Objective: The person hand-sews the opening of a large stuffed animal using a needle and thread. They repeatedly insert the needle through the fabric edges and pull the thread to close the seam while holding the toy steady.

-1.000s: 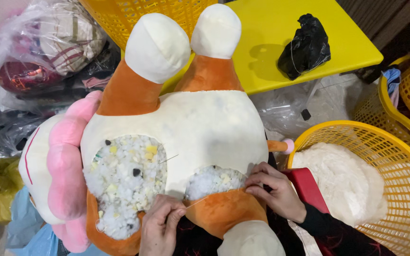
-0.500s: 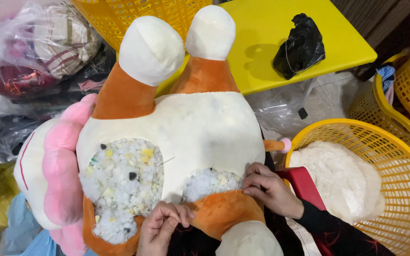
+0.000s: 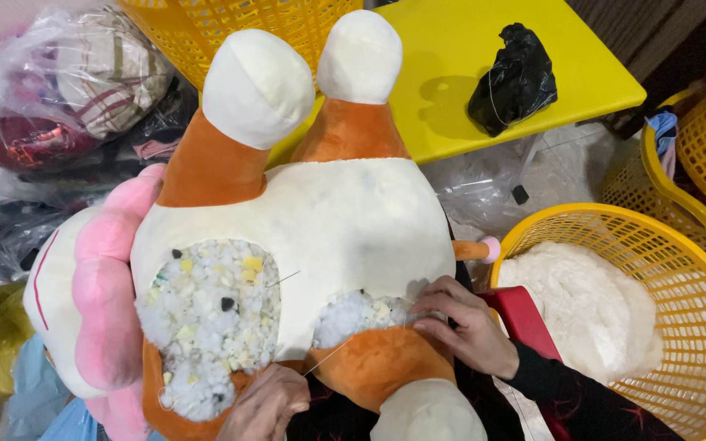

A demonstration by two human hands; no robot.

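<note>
A large cream, orange and pink plush toy (image 3: 320, 237) lies across the near centre, foam stuffing showing through two open seams. The right hand (image 3: 463, 322) pinches the right seam's edge; the left hand (image 3: 267, 404), near, is clenched around a thin thread (image 3: 324, 359). A yellow plastic basket (image 3: 696, 327) of white fibre stands right.

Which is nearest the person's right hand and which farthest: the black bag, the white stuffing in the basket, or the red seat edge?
From the right hand in the head view:
1. Red seat edge, right beside the hand, just to its right.
2. White stuffing in the yellow basket, farther right.
3. Black bag, far up on the yellow table.
</note>
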